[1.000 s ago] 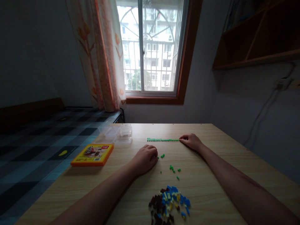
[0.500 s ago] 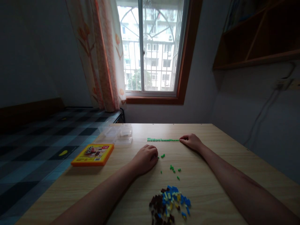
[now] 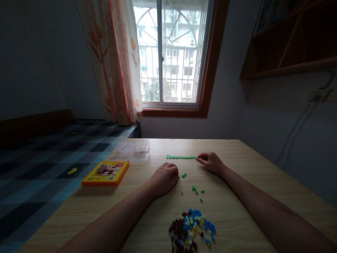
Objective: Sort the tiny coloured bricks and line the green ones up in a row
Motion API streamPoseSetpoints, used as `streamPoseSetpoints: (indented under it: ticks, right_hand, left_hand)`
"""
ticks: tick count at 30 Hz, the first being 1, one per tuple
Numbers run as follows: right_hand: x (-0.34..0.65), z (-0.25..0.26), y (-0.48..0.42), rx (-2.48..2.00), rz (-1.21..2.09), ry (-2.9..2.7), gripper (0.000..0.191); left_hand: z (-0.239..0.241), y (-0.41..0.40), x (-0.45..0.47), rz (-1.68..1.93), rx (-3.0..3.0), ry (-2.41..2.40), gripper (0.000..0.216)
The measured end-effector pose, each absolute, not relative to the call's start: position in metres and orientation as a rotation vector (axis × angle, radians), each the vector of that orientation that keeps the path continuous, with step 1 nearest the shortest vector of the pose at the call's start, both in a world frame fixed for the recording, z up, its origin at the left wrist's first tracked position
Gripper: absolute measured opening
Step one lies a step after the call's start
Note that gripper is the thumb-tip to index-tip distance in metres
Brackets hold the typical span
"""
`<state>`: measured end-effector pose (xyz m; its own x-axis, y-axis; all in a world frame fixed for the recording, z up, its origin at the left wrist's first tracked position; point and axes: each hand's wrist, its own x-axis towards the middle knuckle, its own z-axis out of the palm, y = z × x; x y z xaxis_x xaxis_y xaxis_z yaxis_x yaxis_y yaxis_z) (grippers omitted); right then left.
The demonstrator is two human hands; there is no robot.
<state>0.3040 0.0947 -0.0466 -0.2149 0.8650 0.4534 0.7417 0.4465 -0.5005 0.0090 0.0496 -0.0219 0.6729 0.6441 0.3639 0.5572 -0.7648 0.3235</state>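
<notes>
Touching the right end of the green brick row (image 3: pixel 181 157) with the right hand (image 3: pixel 210 162), toward the far edge of the wooden table (image 3: pixel 258 154). Curling those fingers in; cannot tell if pinching a brick. Resting the left hand (image 3: pixel 164 178) as a closed fist beside loose green bricks (image 3: pixel 196 190). Dealing with tiny, hard, light, smooth plastic bits: sliding easily, needing a soft two-finger pinch on the sides.

green brick row (image 3: pixel 181 157) | straight line, flat on table | right end at fingertips
</notes>
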Motion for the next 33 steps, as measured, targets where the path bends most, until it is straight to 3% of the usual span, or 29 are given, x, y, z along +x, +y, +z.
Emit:
streamPoseSetpoints:
  ticks: [7,22,30,33]
  right_hand:
    - [0.249,-0.041,0.069,-1.052,0.508,-2.195,0.015]
    - [0.250,-0.042,0.069,-1.024,0.551,-2.261,0.012]
    - [0.252,-0.044,0.070,-1.023,0.509,-2.218,0.038]
    - [0.253,-0.045,0.071,-1.017,0.505,-2.204,0.039]
  left_hand:
    - [-0.022,0.049,0.009,0.683,2.718,0.991,0.008]
    - [-0.023,0.051,0.008,0.724,2.699,0.970,0.019]
    - [-0.024,0.053,0.008,0.737,2.692,0.989,0.020]
    - [-0.029,0.056,0.008,0.800,2.636,1.024,0.027]
